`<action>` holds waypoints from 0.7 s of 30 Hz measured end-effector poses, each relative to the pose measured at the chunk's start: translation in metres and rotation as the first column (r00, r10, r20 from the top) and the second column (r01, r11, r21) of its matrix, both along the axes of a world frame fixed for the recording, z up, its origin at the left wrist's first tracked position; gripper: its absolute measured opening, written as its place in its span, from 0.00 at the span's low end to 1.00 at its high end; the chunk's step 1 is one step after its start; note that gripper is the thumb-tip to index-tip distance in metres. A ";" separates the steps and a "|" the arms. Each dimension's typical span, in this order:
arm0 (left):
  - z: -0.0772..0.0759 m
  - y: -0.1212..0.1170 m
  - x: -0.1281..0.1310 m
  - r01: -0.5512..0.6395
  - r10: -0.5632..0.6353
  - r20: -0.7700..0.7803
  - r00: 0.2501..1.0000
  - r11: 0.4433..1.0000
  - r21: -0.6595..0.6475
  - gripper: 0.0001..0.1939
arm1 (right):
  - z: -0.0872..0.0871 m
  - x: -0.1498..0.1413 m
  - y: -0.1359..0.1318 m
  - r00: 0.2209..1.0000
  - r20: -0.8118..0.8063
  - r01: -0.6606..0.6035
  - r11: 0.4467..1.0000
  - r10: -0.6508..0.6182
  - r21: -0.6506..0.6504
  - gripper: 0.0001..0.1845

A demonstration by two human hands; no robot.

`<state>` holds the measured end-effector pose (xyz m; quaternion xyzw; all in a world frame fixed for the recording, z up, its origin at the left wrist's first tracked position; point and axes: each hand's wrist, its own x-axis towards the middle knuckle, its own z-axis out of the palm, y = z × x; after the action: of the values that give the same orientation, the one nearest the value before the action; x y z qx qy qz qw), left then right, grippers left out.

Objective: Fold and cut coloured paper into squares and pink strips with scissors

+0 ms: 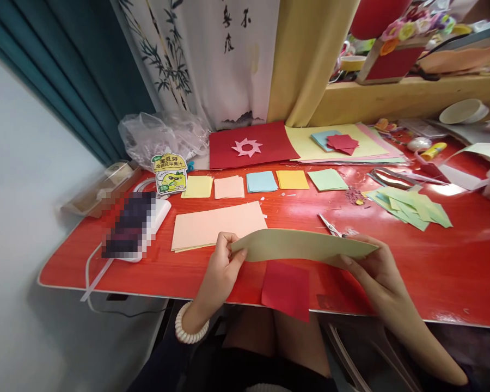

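Note:
Between my two hands a long strip of pale green paper [294, 246] is held up above the table's front edge, bowed slightly along its length. My left hand [227, 261] pinches its left end, thumb in front. At the other end, my right hand [365, 264] grips it the same way. Below the strip, a red paper square [286, 291] hangs partly over the table edge. Behind my left hand lie pale peach sheets [216, 223], with a yellowish one beneath. Small scissors [330, 224] rest behind the strip, their handles hidden.
Stacks of yellow [293, 180], blue [262, 182] and light green squares [328, 180] line the red table [416, 272]. Green paper pieces [412, 206] lie at right. A phone [133, 223], blurred out, sits on a white device at left. Behind, a pink paper ring [247, 147] rests on red card.

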<state>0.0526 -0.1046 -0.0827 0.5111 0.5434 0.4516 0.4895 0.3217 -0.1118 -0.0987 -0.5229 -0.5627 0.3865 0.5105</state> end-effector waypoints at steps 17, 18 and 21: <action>-0.013 -0.044 -0.001 0.355 0.032 -0.547 0.837 0.728 0.586 0.19 | 0.014 0.029 -0.006 0.994 -0.025 0.095 0.970 -0.103 -0.224 0.10; -0.016 -0.050 0.000 0.537 -0.016 -0.672 0.740 0.615 0.577 0.19 | 0.014 0.033 -0.006 0.992 -0.028 0.116 0.966 -0.126 -0.232 0.10; -0.014 -0.058 0.005 0.808 0.051 -0.880 0.473 0.374 0.456 0.16 | 0.014 0.042 -0.007 0.980 -0.031 0.182 0.951 -0.195 -0.252 0.12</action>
<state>0.0571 -0.1625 -0.0970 0.9436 0.2376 0.2295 -0.0224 0.3640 -0.1188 -0.0843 -0.6230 -0.4433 0.4174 0.4911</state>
